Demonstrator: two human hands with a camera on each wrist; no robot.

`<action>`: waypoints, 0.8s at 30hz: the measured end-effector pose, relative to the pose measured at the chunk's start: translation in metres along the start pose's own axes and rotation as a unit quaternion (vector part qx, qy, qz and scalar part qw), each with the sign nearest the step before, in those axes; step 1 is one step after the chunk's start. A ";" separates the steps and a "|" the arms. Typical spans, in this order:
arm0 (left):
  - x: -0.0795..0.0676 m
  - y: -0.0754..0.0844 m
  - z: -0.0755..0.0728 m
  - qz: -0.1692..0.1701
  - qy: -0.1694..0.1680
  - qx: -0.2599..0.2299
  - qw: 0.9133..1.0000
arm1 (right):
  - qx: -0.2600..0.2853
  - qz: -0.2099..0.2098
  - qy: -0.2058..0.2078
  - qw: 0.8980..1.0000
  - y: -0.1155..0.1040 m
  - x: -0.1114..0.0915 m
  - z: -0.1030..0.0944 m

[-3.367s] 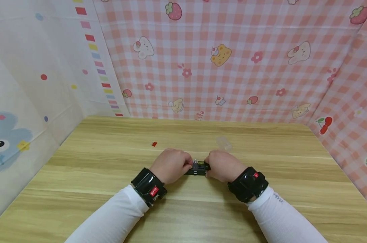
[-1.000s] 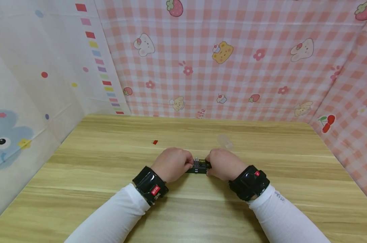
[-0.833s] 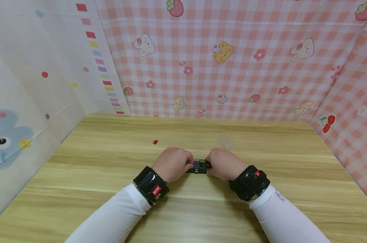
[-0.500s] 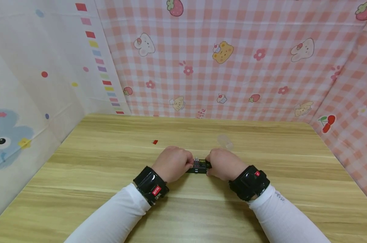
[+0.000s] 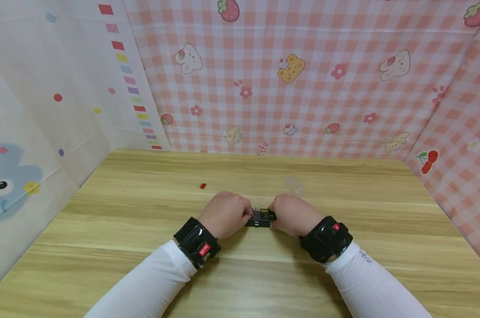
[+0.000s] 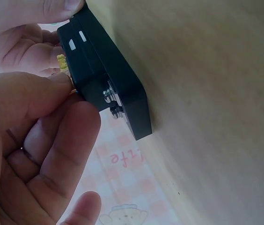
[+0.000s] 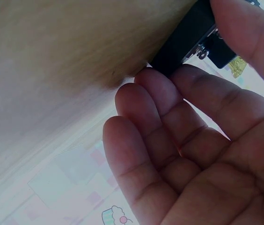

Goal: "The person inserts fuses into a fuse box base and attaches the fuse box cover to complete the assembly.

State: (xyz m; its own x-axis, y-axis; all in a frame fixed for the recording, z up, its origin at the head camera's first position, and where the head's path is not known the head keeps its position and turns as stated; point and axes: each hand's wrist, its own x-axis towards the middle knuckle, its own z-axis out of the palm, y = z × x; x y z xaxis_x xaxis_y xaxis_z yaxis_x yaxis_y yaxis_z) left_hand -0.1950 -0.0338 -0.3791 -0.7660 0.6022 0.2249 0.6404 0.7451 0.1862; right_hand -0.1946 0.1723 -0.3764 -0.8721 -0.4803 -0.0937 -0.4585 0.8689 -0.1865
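A small black block-shaped device (image 5: pixel 259 222) on a flat black base lies on the wooden table between both hands. Metal screws (image 6: pixel 109 96) show at one end, and a yellow patch (image 7: pixel 237 67) on its upper side. My left hand (image 5: pixel 225 214) pinches with thumb and index fingertips at the device's top, by a thin orange bit (image 6: pixel 74 92); I cannot tell what exactly lies between them. My right hand (image 5: pixel 295 215) grips the base's right end between thumb and index finger, its other fingers loosely curled beside the base (image 7: pixel 181 44).
Behind the left hand lies a tiny red-and-pale piece (image 5: pixel 202 186). A clear plastic piece (image 5: pixel 294 185) lies behind the right hand. The wooden table (image 5: pixel 255 274) meets a pink checked cloth (image 5: pixel 259 110) at its back edge, with cloth at both sides too.
Since the oldest frame the head view has tilted slightly. Both hands keep their places at the device, with only slight shifts of the left hand and fingertips.
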 end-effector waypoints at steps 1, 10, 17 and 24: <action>0.000 0.000 0.000 0.000 0.001 0.001 1.000 | 0.000 0.000 -0.001 1.000 0.000 0.000 0.000; 0.000 0.001 0.000 -0.002 -0.001 0.004 1.000 | 0.001 -0.002 -0.001 1.000 -0.001 0.000 -0.001; 0.001 0.001 0.001 -0.007 -0.004 0.003 1.000 | 0.001 -0.001 -0.001 1.000 -0.001 0.000 0.000; 0.001 0.001 0.001 -0.007 -0.004 0.000 1.000 | -0.001 -0.001 -0.002 1.000 -0.001 0.000 0.000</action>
State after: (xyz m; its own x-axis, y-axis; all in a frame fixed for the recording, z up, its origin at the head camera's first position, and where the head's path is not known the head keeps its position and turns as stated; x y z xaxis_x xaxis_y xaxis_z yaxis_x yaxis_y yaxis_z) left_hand -0.1949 -0.0325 -0.3796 -0.7759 0.5933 0.2145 0.6289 0.7541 0.1892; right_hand -0.1941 0.1712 -0.3764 -0.8700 -0.4833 -0.0976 -0.4614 0.8678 -0.1842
